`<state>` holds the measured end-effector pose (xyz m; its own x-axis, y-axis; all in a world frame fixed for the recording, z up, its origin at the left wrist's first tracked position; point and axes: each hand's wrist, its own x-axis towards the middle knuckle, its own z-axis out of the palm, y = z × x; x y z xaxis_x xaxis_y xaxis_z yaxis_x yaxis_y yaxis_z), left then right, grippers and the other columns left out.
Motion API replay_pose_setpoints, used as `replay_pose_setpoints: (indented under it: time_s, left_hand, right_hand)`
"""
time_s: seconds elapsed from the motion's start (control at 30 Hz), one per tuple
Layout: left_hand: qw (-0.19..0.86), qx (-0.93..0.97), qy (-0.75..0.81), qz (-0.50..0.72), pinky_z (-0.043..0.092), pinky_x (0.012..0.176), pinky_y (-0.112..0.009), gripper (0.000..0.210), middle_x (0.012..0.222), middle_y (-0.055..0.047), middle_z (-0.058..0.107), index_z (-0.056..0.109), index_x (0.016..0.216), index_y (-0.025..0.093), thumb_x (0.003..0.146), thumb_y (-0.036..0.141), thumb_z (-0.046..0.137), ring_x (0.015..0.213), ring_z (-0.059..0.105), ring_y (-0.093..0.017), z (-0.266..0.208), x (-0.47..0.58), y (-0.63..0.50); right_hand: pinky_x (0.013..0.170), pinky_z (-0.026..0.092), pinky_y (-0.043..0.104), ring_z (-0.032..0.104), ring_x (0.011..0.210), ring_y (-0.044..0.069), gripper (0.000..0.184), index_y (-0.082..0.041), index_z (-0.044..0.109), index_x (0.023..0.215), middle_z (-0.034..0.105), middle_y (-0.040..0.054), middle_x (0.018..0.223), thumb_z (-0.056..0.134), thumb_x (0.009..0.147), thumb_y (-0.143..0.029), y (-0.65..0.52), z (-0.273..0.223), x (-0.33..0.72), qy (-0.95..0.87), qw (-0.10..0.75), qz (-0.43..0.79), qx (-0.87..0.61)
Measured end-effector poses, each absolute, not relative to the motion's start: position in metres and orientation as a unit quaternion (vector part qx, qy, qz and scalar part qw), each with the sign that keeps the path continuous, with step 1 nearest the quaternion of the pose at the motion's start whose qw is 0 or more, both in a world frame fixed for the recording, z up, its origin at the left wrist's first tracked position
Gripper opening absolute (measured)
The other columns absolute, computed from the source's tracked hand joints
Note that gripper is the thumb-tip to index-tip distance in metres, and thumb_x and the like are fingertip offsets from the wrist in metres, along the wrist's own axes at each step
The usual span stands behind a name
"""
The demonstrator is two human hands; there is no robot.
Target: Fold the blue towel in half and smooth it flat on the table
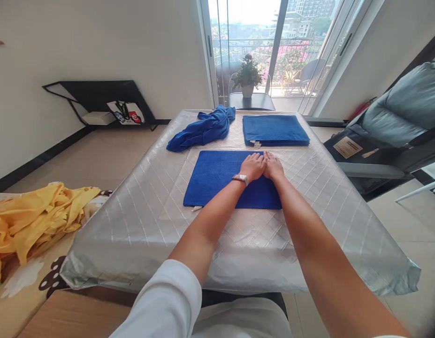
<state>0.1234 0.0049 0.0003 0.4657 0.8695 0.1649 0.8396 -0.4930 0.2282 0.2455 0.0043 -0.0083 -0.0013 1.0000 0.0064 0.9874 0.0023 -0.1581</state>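
Note:
A blue towel [217,176] lies folded in a flat rectangle on the silver-covered table [147,197], with a small white tag at its near left corner. My left hand [253,166], a watch on its wrist, rests flat on the towel near its far right part. Right beside it, my right hand [273,165] lies flat at the far right corner, the two hands touching. Neither hand grips anything that I can see. Behind them sits a neat stack of folded blue towels [275,129]. To its left is a crumpled blue towel [205,128].
Yellow cloth [41,213] is heaped on a patterned bed at the left. Past the table's far edge, a potted plant [248,77] stands on a chair by the glass door. A dark grey recliner [396,122] is at the right. A black rack [101,98] leans near the left wall.

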Motion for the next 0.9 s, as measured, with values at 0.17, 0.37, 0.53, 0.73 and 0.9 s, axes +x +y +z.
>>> replay_pose_setpoints:
  time_s: [0.17, 0.37, 0.53, 0.73, 0.9]
  left_hand:
    - [0.092, 0.824, 0.550, 0.100, 0.018, 0.131, -0.043, 0.072, 0.171, -0.009, 0.033, 0.039, 0.162, 0.016, 0.107, 0.057, 0.014, 0.159, 0.025, -0.023, -0.004, 0.114, 0.013]
    - [0.092, 0.793, 0.598, 0.076, 0.013, 0.131, -0.047, 0.081, 0.173, -0.005, 0.027, 0.031, 0.165, 0.022, 0.102, 0.068, 0.010, 0.161, 0.018, -0.025, -0.002, 0.046, 0.028]
    - [0.085, 0.757, 0.645, 0.067, 0.013, 0.131, -0.048, 0.080, 0.174, -0.006, 0.025, 0.029, 0.166, 0.022, 0.103, 0.066, 0.009, 0.161, 0.018, -0.025, -0.002, -0.012, 0.036]
    - [0.090, 0.706, 0.699, 0.073, 0.011, 0.130, -0.047, 0.081, 0.175, -0.013, 0.016, 0.023, 0.166, 0.012, 0.105, 0.064, 0.013, 0.161, 0.015, -0.027, -0.003, -0.067, 0.040]
    - [0.084, 0.694, 0.711, 0.080, 0.014, 0.129, -0.050, 0.080, 0.174, -0.016, 0.019, 0.023, 0.164, 0.007, 0.106, 0.061, 0.014, 0.160, 0.020, -0.029, -0.003, -0.084, 0.035]
  right_hand:
    - [0.131, 0.015, 0.041, 0.018, 0.161, 0.021, 0.068, -0.006, 0.023, 0.167, 0.019, 0.0113, 0.175, 0.017, 0.107, -0.038, 0.006, -0.007, 0.244, -0.696, 0.063, 0.069, -0.712]
    - [0.131, 0.012, 0.043, 0.015, 0.162, 0.023, 0.070, -0.009, 0.020, 0.168, 0.015, 0.0112, 0.176, 0.019, 0.107, -0.045, 0.009, -0.002, 0.240, -0.687, 0.059, 0.091, -0.719]
    - [0.131, 0.012, 0.043, 0.014, 0.162, 0.023, 0.071, -0.009, 0.018, 0.168, 0.013, 0.0103, 0.176, 0.019, 0.107, -0.044, 0.010, 0.000, 0.239, -0.684, 0.048, 0.097, -0.722]
    - [0.131, 0.013, 0.043, 0.015, 0.162, 0.023, 0.071, -0.008, 0.017, 0.168, 0.014, 0.0107, 0.176, 0.018, 0.107, -0.044, 0.013, 0.000, 0.239, -0.685, 0.036, 0.090, -0.722]
    - [0.131, 0.012, 0.048, 0.015, 0.162, 0.026, 0.069, -0.010, 0.020, 0.168, 0.016, 0.0111, 0.176, 0.020, 0.108, -0.044, 0.013, 0.002, 0.238, -0.688, 0.028, 0.071, -0.722]
